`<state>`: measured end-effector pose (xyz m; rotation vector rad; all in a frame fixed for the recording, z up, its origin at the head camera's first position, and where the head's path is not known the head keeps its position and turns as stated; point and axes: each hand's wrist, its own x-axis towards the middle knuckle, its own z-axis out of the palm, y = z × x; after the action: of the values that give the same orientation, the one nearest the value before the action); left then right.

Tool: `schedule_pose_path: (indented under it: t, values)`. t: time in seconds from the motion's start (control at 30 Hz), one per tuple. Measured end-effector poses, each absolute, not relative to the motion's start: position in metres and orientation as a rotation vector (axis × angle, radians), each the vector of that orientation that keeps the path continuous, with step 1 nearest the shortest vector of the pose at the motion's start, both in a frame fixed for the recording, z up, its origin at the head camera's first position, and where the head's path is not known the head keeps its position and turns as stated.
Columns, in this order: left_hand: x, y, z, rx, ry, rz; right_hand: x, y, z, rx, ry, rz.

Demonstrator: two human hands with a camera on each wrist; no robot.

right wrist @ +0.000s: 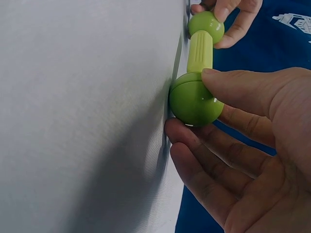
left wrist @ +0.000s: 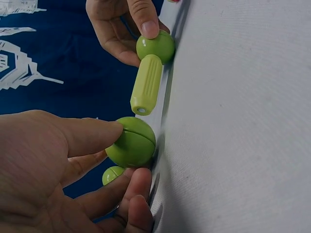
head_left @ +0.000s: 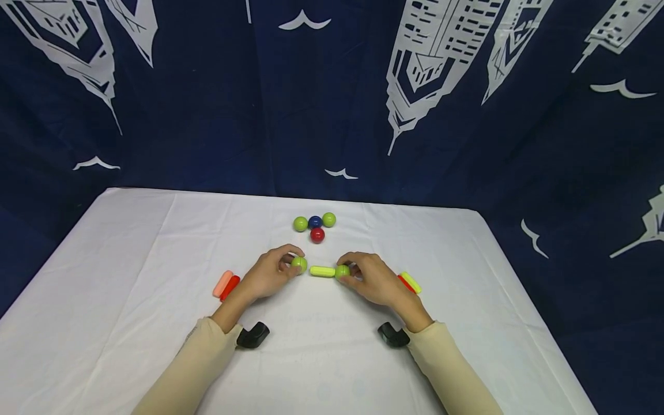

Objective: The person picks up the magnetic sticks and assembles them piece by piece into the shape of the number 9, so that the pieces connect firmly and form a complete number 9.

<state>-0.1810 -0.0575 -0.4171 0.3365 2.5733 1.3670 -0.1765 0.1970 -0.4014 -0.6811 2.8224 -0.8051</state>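
Note:
My left hand point(head_left: 272, 272) pinches a green ball point(left wrist: 131, 142) between thumb and fingers, close over the white cloth. Another green ball point(right wrist: 196, 99) sits in the grip of my right hand point(head_left: 370, 278). A ribbed yellow-green rod point(head_left: 323, 271) joins that second ball end to end and points toward the left hand. In the left wrist view, the rod's free end shows a small round metallic spot, and a gap separates it from the left ball. Both balls have a thin seam around them.
Beyond the hands lie two green balls point(head_left: 300, 224), a blue ball point(head_left: 314, 222) and a red ball point(head_left: 317, 235). A pink rod point(head_left: 223, 283) and a red rod point(head_left: 230, 288) lie by the left wrist. Near the right wrist are a yellow rod point(head_left: 411, 282) and a red rod point(head_left: 407, 283).

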Motion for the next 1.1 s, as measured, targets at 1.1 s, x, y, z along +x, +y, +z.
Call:
schedule_pose_path:
  t: [1.1]
  values:
    - [-0.1778,-0.0569,-0.4163,0.390,2.552,1.370,-0.1770,0.1961,-0.4020,-0.657,2.837,-0.804]
